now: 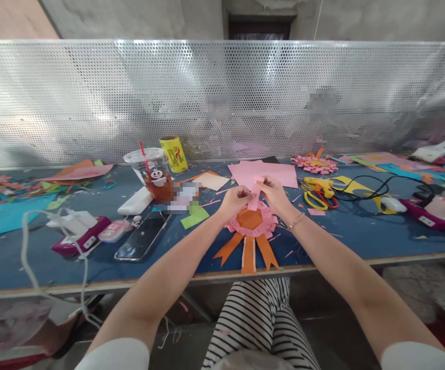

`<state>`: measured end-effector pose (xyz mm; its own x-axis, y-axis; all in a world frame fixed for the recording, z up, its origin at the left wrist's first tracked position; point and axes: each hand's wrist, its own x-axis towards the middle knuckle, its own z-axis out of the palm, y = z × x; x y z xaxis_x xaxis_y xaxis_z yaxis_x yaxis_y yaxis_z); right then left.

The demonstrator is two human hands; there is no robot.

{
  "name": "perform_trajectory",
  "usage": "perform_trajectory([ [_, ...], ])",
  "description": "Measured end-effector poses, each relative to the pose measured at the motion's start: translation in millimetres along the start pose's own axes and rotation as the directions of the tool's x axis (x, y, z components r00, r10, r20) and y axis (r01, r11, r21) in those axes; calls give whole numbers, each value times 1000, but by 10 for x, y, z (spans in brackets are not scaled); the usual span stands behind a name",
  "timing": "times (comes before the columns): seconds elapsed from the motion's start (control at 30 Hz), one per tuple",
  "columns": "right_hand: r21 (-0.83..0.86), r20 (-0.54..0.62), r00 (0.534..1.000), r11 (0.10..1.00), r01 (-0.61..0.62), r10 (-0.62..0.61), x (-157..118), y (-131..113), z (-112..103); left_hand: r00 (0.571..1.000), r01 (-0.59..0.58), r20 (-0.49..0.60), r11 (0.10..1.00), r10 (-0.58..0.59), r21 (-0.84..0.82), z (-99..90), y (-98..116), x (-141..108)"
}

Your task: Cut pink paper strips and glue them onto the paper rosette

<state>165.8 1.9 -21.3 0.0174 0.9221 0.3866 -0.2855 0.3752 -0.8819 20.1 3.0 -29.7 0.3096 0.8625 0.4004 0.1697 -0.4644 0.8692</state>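
Observation:
A pink paper strip (255, 197) stands between my hands, over the upper edge of a paper rosette. My right hand (270, 189) pinches the strip near its top. My left hand (238, 198) is closed at the strip's left side, its fingertips pressed together by the paper. Below lies the rosette (250, 221), with an orange centre, a ring of pink folded loops and orange tails (248, 254) pointing toward the table's front edge. Pink sheets (280, 176) lie just behind my hands.
Left are a phone (143, 236), a drink cup (155, 177), a yellow roll (174, 154) and a purple power strip (81, 240) with cables. Right are yellow-handled scissors (317, 192), a second rosette (315, 163) and another power strip (426, 216). A perforated metal panel (129, 103) stands behind.

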Motion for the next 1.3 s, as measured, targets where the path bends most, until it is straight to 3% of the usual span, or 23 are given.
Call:
perform_trajectory([
  [0.2, 17, -45, 999, 1000, -14, 15, -27, -37, 23, 1000, 5, 18, 1000, -5, 14, -1, 52, -11],
  [0.9, 58, -5, 1000, 998, 27, -26, -52, -69, 14, 1000, -5, -1, 998, 6, 57, 4, 118, -24],
  [1.3, 80, -12, 999, 996, -36, 37, -19, -46, -14, 999, 47, 18, 997, -46, -56, -17, 63, -2],
])
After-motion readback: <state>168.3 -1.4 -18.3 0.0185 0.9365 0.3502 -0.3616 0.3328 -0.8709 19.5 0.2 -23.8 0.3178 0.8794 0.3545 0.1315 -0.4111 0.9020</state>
